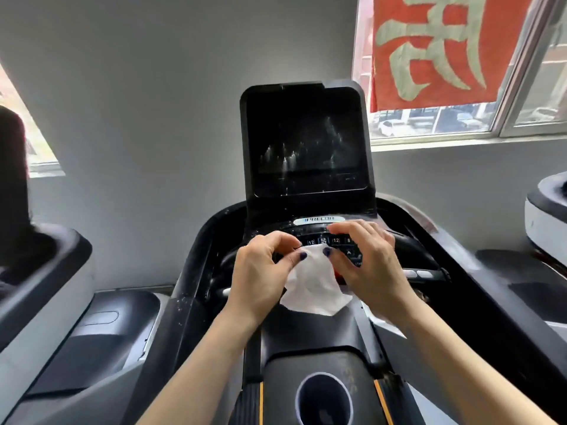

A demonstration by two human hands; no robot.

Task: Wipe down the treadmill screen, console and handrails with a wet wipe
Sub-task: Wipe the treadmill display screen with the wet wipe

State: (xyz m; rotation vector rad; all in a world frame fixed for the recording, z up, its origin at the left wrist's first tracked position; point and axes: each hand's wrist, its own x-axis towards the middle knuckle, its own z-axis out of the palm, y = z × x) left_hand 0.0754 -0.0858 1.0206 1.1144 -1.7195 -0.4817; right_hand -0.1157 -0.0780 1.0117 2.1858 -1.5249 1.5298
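A white wet wipe [316,286] hangs between my two hands, in front of the treadmill's button console [334,240]. My left hand [260,274] pinches its upper left corner and my right hand [368,262] pinches the upper right corner. The dark treadmill screen [306,142] stands upright behind them, streaked with pale drip marks. Black handrails run down on the left [190,271] and on the right [478,289], speckled with dust.
A round cup holder [323,400] sits in the console tray below my arms. Other machines stand close by on the left [46,286] and right [549,219]. A window with a red banner [438,50] is at the upper right.
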